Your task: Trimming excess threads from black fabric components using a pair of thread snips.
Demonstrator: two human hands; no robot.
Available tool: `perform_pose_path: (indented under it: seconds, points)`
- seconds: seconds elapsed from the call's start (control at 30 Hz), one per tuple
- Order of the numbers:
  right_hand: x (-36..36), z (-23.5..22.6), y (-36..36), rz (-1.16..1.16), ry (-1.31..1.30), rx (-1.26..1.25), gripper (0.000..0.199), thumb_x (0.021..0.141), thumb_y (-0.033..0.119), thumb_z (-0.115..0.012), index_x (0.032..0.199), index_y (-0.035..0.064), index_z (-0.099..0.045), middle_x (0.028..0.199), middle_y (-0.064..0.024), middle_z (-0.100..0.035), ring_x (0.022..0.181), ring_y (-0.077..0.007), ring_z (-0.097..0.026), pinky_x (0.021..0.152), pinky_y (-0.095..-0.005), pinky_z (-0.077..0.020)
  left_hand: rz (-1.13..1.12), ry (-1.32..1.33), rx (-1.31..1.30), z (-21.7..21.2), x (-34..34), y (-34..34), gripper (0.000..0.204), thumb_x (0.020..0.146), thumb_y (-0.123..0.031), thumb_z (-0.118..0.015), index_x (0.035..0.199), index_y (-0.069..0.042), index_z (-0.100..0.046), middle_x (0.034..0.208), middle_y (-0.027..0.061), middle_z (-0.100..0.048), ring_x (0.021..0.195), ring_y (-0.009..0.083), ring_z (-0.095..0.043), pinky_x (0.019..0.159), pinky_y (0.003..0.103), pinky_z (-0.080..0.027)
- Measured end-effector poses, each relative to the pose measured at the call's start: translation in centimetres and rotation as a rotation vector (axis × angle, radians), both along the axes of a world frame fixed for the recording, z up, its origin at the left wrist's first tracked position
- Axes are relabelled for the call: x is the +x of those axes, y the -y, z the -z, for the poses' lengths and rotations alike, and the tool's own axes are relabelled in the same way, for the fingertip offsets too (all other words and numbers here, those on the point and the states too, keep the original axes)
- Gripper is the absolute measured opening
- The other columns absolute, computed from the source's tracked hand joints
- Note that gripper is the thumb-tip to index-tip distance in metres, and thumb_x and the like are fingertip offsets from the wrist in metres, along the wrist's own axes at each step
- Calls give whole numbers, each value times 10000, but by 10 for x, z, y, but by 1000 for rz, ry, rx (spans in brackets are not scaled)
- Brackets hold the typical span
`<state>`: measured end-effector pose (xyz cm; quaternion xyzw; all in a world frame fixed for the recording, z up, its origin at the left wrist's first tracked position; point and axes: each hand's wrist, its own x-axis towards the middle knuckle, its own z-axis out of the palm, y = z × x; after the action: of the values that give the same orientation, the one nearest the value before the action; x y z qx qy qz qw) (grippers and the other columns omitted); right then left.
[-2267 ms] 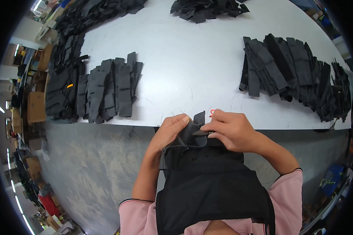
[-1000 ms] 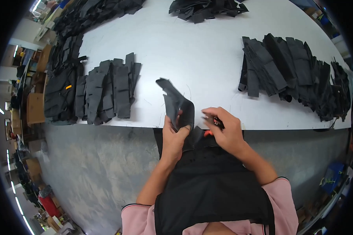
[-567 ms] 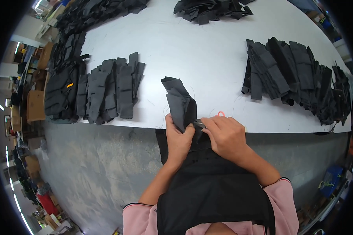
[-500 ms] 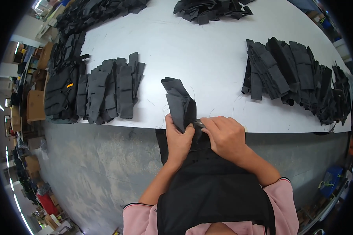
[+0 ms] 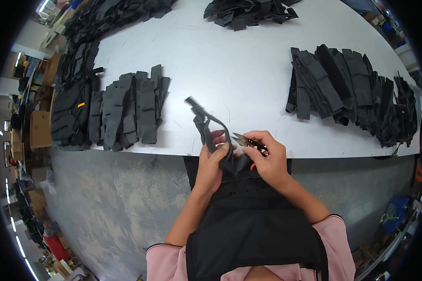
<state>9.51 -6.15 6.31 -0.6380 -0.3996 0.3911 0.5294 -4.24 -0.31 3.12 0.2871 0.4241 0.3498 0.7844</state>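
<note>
My left hand (image 5: 214, 157) grips a dark grey fabric strip (image 5: 202, 122), bent so that its edge curves up over the table's front edge. Thread snips (image 5: 251, 143) with pointed metal blades and dark handles rest in my right hand (image 5: 271, 159), fingers wrapped round them. The blades point left, close to the strip and slightly apart from each other. The strip's lower end hangs between both hands, smeared by motion, and I cannot tell if the right fingers touch it.
On the white table (image 5: 229, 61) lie stacked dark strips at the left (image 5: 126, 107) and right (image 5: 333, 84). A black backpack (image 5: 72, 112) sits at the left edge. Another dark fabric pile (image 5: 248, 13) lies at the back. Cardboard boxes (image 5: 41, 129) stand farther left.
The strip has turned from its broad face to nearly edge-on. My right hand has drawn the snips' blades back from the fabric, and they show more fully.
</note>
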Motion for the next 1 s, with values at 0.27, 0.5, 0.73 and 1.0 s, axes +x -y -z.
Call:
perform_pose_path:
  seconds: [0.27, 0.5, 0.73, 1.0]
  points:
    - [-22, 24, 9, -71, -237, 34, 238, 790, 2, -655, 1009, -6, -562, 846, -80, -605, 723, -128, -611, 614, -237, -487, 41, 324, -23, 0, -5, -12, 731, 899, -419, -538, 1424, -38, -201, 1063, 60, -510, 1020, 191, -529, 893, 407, -476]
    - [-18, 19, 24, -77, 329, 169, 237, 709, -4, -707, 928, 27, -621, 783, -59, -516, 584, -146, -546, 529, -253, -461, 20, 753, -164, 3, -7, -22, 561, 970, -397, -348, 1432, -114, -200, 1133, 100, -552, 1108, 241, -534, 1048, 560, -331]
    - [-16, 14, 21, -157, 505, 272, 265, 666, 25, -730, 911, 51, -632, 745, -68, -516, 575, -208, -544, 513, -293, -444, 24, 854, -201, 6, -9, -22, 557, 972, -394, -338, 1438, -128, -189, 1151, 109, -552, 1111, 250, -541, 1066, 570, -297]
    - [-17, 22, 22, -77, 635, 457, 252, 647, 37, -731, 880, 55, -639, 712, -60, -520, 568, -218, -535, 521, -318, -441, 25, 861, -191, 5, -9, -19, 569, 959, -406, -377, 1442, -170, -191, 1156, 122, -535, 1099, 256, -527, 1060, 586, -283]
